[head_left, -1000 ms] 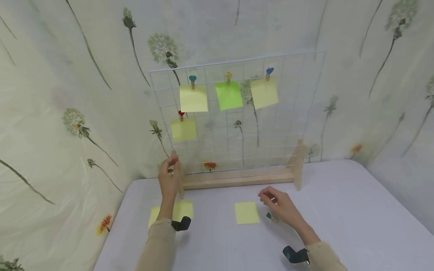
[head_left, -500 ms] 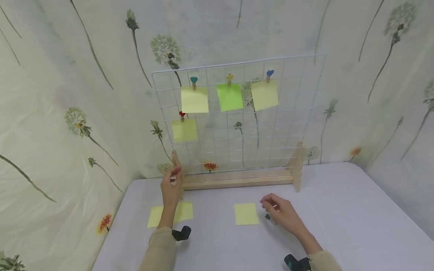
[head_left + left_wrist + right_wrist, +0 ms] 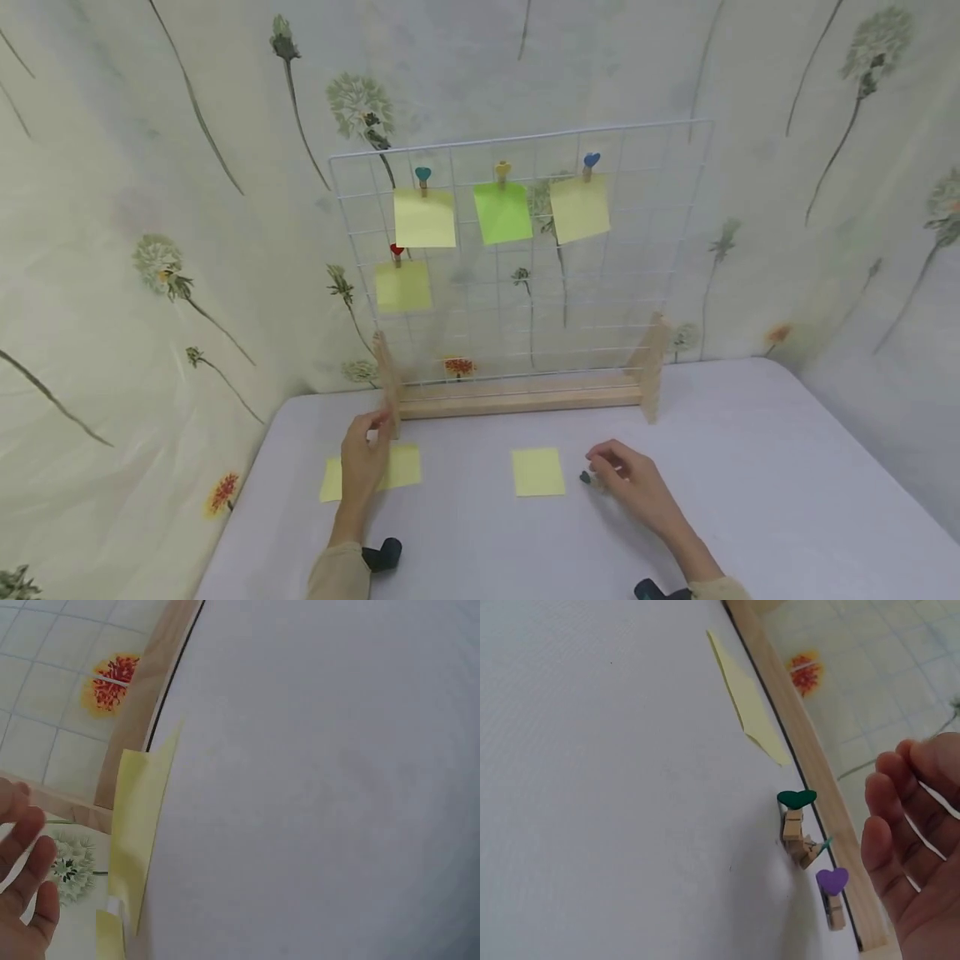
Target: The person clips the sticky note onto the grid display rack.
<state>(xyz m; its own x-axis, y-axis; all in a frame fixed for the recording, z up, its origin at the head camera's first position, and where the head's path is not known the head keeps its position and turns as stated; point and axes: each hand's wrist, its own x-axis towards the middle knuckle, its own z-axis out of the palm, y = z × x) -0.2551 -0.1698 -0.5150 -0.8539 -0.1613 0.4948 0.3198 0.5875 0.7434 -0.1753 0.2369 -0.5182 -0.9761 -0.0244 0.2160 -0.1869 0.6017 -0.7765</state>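
Note:
My left hand [image 3: 363,458] hovers by the grid stand's left foot, over two yellow sticky notes [image 3: 403,467]. Its fingers are loosely bent and hold nothing, as the left wrist view confirms. The right hand [image 3: 630,483] hangs over small heart-topped clothespins, fingers relaxed and nothing between them. In the right wrist view these are a dark green clothespin [image 3: 794,817], a tilted one [image 3: 810,851] with a teal edge, and a purple one [image 3: 834,896]. Left of that hand lies another yellow note [image 3: 537,472].
A white wire grid [image 3: 570,283] stands in a wooden base [image 3: 517,404] at the table's back. Clothespins hold a bright green note [image 3: 503,214] and three yellow notes, one being a lower note [image 3: 403,287]. Flowered cloth [image 3: 787,208] hangs behind the white table [image 3: 465,542].
My left hand has come down from beside the stand's left post to just above the notes. The right hand has shifted a little right and nearer the person, over the clothespins.

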